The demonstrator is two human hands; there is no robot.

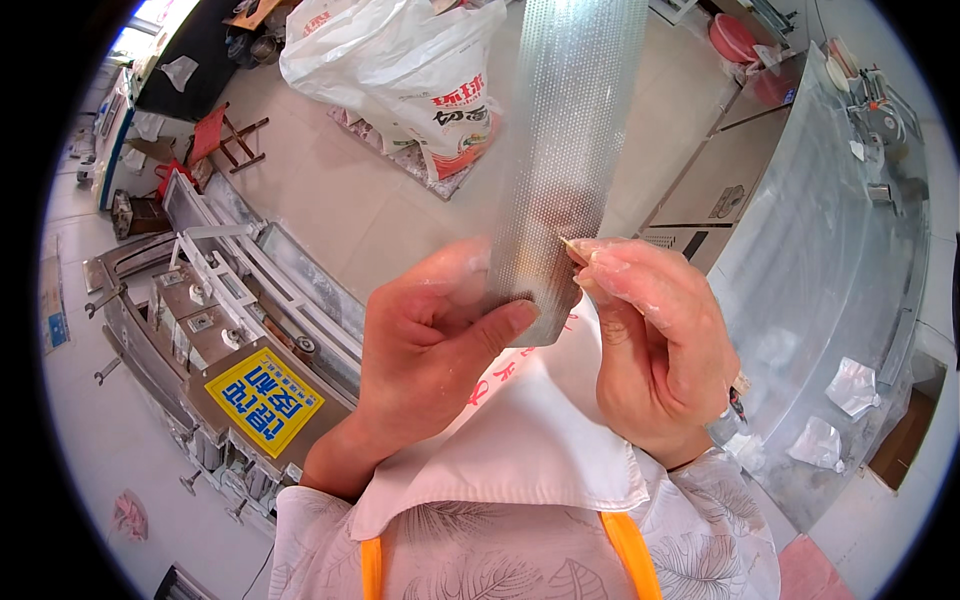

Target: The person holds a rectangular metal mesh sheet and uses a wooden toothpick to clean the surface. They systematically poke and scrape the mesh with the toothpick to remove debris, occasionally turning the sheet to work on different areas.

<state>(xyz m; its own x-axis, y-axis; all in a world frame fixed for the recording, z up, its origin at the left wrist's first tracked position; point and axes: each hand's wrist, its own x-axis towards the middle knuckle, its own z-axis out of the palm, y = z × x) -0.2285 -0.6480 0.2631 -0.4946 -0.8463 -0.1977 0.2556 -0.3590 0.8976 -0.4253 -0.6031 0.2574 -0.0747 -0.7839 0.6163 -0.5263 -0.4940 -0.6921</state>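
A long perforated metal strip (570,110), silvery and dotted with small holes, stands up in front of my chest and runs out past the top edge. My left hand (430,330) grips its lower end, thumb across the near face and fingers behind. Beside the strip's right edge, my right hand (655,335) pinches a small, thin, pale sliver (572,246) between thumb and fingertips. Its tip points toward the strip; whether it touches cannot be made out. White powder or paste marks the right fingers. Below both hands hangs a white apron (530,440) with orange straps.
A metal machine (230,350) with rails and a yellow label stands at left. On the right runs a long worktable (810,270) under plastic film, with crumpled white wrappers (853,388). Ahead, a white plastic sack (400,80) sits on the floor near a small red stool (212,135).
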